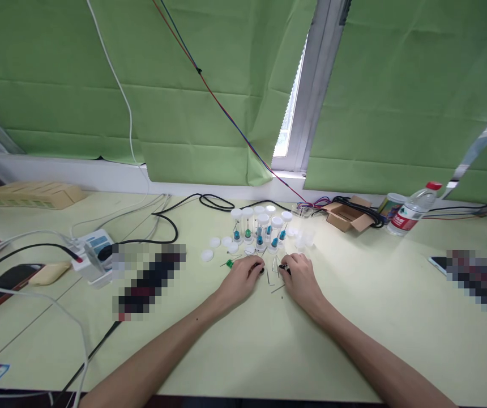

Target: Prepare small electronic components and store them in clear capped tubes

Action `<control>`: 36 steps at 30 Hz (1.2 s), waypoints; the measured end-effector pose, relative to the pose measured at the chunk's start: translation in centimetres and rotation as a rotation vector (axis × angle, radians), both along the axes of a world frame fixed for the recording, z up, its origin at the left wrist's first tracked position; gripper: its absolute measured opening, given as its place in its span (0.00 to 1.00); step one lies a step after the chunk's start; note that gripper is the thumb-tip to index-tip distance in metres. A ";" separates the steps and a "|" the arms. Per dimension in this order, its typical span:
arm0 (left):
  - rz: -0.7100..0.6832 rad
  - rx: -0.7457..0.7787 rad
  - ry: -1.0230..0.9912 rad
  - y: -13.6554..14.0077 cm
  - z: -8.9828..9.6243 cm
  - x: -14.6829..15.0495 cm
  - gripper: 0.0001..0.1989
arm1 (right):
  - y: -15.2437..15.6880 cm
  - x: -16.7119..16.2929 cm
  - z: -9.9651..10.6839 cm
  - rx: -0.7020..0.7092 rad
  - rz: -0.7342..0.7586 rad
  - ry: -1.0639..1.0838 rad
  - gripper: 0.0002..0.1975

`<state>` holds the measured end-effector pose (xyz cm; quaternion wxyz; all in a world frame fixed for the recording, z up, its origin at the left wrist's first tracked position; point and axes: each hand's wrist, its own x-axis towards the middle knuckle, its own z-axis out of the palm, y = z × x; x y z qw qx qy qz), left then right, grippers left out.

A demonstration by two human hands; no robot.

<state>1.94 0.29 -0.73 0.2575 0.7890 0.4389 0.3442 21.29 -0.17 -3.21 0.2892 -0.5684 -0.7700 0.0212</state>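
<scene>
"What does the left grip (243,275) hold?"

"A small black piece (262,270), pinched at its fingertips; the right grip (302,277) pinches a second dark piece (286,269)."

"And around them?"

"Thin metal rods (268,277) lie on the desk (252,345) between both grips; white-capped clear vials (248,222) stand just beyond. A green-hubbed needle (230,263) lies just left of the left grip."

Green blinds (192,130) hang behind a pale table (235,351), daylight (283,143) slipping past a white window frame (317,85)

Forearms (162,352) outstretched; fingers (298,262) curled
</scene>
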 end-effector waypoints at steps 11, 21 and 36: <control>-0.037 0.054 0.030 0.1 -0.2 0.1 0.12 | 0.0 0.0 0.2 0.003 0.020 -0.001 0.07; -0.063 0.046 0.030 0.0 -0.1 0.0 0.12 | -0.1 -0.1 0.3 0.003 0.023 0.004 0.08; -0.053 0.034 0.053 0.0 -0.2 0.1 0.10 | -0.2 0.0 0.2 -0.040 0.066 0.009 0.10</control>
